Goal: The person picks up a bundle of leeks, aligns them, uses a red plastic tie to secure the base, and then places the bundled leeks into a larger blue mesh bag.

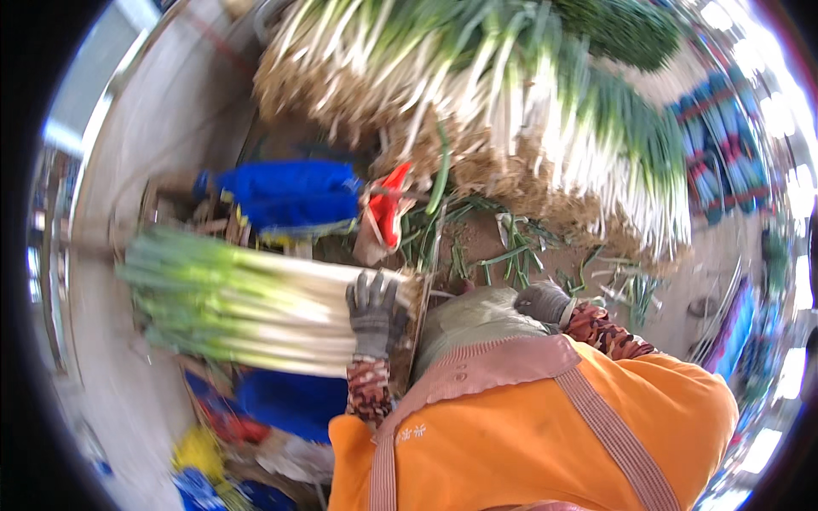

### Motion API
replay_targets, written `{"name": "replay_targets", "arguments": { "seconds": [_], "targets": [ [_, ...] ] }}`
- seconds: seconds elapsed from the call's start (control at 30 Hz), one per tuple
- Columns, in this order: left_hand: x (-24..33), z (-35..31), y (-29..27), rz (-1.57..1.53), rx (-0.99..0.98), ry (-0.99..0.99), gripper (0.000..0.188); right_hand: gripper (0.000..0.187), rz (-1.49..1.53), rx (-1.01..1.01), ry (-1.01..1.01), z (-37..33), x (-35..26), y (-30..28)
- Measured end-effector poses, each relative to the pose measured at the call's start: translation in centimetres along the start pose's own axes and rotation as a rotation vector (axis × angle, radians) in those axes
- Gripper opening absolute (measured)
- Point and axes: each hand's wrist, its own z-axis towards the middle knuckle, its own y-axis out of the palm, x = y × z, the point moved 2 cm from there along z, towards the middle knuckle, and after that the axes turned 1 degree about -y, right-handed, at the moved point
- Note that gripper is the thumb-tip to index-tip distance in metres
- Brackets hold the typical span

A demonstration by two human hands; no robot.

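**Leek bundle held at the root end**

The leek bundle (247, 302) lies on its side at the person's left, green tops pointing away to the left, white shanks and roots toward the body. The left hand (372, 313), in a grey glove, rests spread over the bundle near its roots, fingers pressed on the stalks. The right hand (544, 302), also gloved, sits by the knee on a pale sack (477, 322); whether it grips anything I cannot tell.

To hold the bundle well, the judgement is to keep the palm flat across all the stalks, close to the roots, so none slip out.

A blue bag (285, 194) lies beyond the bundle, a red plastic piece (390, 203) just right of it. Big leek heaps (511, 94) fill the top; blue-banded bundles (724, 145) stand far right.
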Motion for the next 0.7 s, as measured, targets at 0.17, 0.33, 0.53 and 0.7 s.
{"name": "replay_targets", "arguments": {
  "seconds": [0.17,0.33,0.53,0.7],
  "targets": [
    [0.5,1.2,2.0,0.277,-0.117,0.222,0.058,0.037,0.052,0.143,0.171,-4.7,8.9,2.2],
    [-1.3,1.7,4.6,0.383,-0.339,0.289,0.030,0.041,0.282,0.130,0.049,-5.4,13.5,4.1],
    [2.5,6.4,2.2,0.325,-0.728,-0.135,0.034,0.033,0.244,0.175,0.132,-7.4,24.5,6.1],
    [3.4,6.3,0.7,0.560,-0.973,-0.064,0.055,0.025,0.294,0.248,0.365,-10.4,32.9,1.4]
  ]
}}
